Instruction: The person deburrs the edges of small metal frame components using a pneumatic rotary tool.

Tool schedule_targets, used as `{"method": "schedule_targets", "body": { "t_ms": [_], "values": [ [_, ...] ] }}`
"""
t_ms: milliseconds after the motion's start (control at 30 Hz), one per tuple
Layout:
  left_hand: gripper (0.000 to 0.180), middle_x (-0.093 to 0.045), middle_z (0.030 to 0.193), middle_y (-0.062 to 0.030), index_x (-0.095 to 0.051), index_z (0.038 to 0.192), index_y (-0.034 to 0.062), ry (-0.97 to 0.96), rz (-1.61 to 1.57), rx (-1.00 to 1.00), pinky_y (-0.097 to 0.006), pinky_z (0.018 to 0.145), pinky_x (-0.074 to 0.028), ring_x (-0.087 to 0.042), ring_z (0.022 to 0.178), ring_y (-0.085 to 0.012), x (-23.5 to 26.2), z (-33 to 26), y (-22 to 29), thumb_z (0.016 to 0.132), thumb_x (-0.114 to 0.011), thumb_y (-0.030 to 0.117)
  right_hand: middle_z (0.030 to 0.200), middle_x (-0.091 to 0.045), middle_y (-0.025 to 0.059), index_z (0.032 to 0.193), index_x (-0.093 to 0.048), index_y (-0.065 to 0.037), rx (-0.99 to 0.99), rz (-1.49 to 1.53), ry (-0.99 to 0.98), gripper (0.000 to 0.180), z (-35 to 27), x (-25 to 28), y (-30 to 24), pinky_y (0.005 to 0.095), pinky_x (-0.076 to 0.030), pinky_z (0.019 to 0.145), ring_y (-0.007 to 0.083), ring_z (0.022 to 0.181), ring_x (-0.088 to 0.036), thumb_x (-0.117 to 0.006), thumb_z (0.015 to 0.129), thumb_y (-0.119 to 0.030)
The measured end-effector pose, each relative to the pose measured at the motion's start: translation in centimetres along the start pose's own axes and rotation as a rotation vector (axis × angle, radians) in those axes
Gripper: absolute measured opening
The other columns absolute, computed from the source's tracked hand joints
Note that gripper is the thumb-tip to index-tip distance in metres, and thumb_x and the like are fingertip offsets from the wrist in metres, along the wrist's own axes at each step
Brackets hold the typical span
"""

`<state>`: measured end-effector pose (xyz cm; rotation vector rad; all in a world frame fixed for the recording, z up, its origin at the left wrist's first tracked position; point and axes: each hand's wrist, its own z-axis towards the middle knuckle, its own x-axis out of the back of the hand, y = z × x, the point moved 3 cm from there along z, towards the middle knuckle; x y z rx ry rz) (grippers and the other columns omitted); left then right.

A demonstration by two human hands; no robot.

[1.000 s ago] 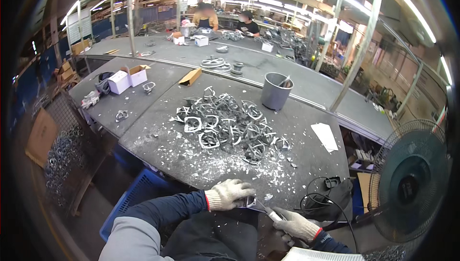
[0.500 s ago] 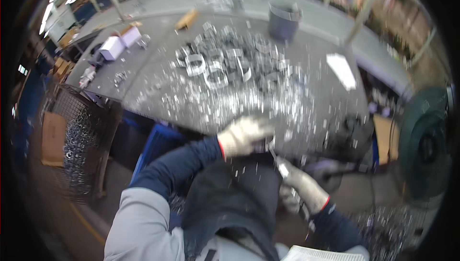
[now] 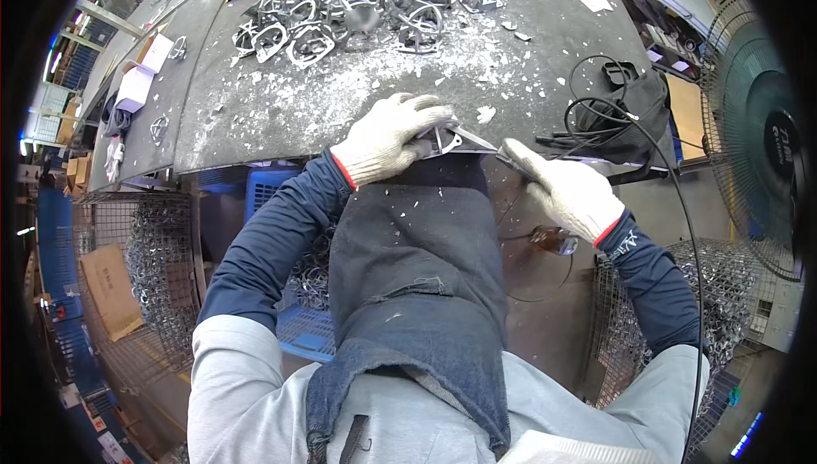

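Observation:
My left hand, in a white knit glove with a red cuff, is closed around a small silver metal part at the table's near edge. The part has an open, frame-like shape; my fingers hide much of it. In my right hand, gloved alike, is a narrow file-like metal tool, its thin end pointing left and meeting or nearly touching the part. Its handle is mostly hidden by the fingers. Similar metal parts lie piled on the dark table beyond my hands, among pale flakes and scraps.
A black bag with looped cable lies at the table's right. A large fan stands beyond it. Wire baskets of metal parts flank me, and a blue crate is below left. White boxes sit at the left.
The view has tilted downward and steadied, so the table sits higher. My right hand has brought the tool up level with the part. My left hand keeps its hold.

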<state>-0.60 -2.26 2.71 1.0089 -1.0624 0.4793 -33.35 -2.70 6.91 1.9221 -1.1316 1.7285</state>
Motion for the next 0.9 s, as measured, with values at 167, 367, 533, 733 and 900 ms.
{"method": "schedule_targets", "body": {
  "t_ms": [167,367,533,733,900],
  "values": [
    [0.073,-0.064,0.165,-0.0148,-0.065,0.162,0.0197,-0.011,-0.01,0.018,-0.055,0.126,-0.048,-0.059,0.149,-0.0433,0.0,0.4,-0.2,0.092,-0.085,0.011,0.092,-0.077,0.0163,0.179,-0.041,-0.028,0.135,-0.294,0.111,0.079,1.0,2.8,-1.4,0.0496,-0.064,0.073,0.0369,0.083,-0.08,-0.068,0.106,-0.017],
    [0.073,-0.064,0.165,-0.0141,-0.067,0.16,0.0209,0.053,-0.028,0.027,-0.055,0.125,-0.049,-0.06,0.148,-0.0431,-0.5,0.7,-0.7,0.09,-0.087,0.01,0.119,-0.082,0.0218,0.177,-0.047,-0.023,0.031,-0.017,-0.022,0.075,1.0,2.6,0.9,0.0535,-0.065,0.087,0.0436,0.097,-0.081,-0.067,0.105,-0.02],
    [0.076,-0.064,0.166,-0.0133,-0.067,0.161,0.0216,0.052,-0.017,0.028,-0.055,0.125,-0.049,-0.06,0.148,-0.0436,-0.7,0.3,-0.6,0.089,-0.087,0.01,0.131,-0.079,0.0304,0.176,-0.047,-0.02,0.07,0.224,-0.124,0.075,2.8,5.6,0.7,0.055,-0.062,0.104,0.0507,0.116,-0.077,-0.068,0.104,-0.024],
    [0.074,-0.064,0.166,-0.0137,-0.067,0.16,0.0225,0.053,-0.013,0.007,-0.056,0.125,-0.049,-0.06,0.148,-0.044,-0.6,0.3,-0.4,0.09,-0.086,0.01,0.097,-0.08,0.0198,0.175,-0.049,-0.027,0.132,-0.076,-0.025,0.072,2.5,7.6,-3.5,0.0535,-0.065,0.079,0.0415,0.089,-0.08,-0.072,0.106,-0.025],
    [0.073,-0.062,0.169,-0.0147,-0.067,0.161,0.0226,-0.011,-0.03,0.021,-0.056,0.127,-0.048,-0.058,0.152,-0.0427,-0.2,0.6,-0.5,0.091,-0.084,0.011,0.091,-0.078,0.0097,0.176,-0.049,-0.031,0.217,-0.385,0.087,0.078,1.3,6.4,-3.5,0.0462,-0.063,0.066,0.0322,0.077,-0.08,-0.071,0.103,-0.015]
  ]
}}
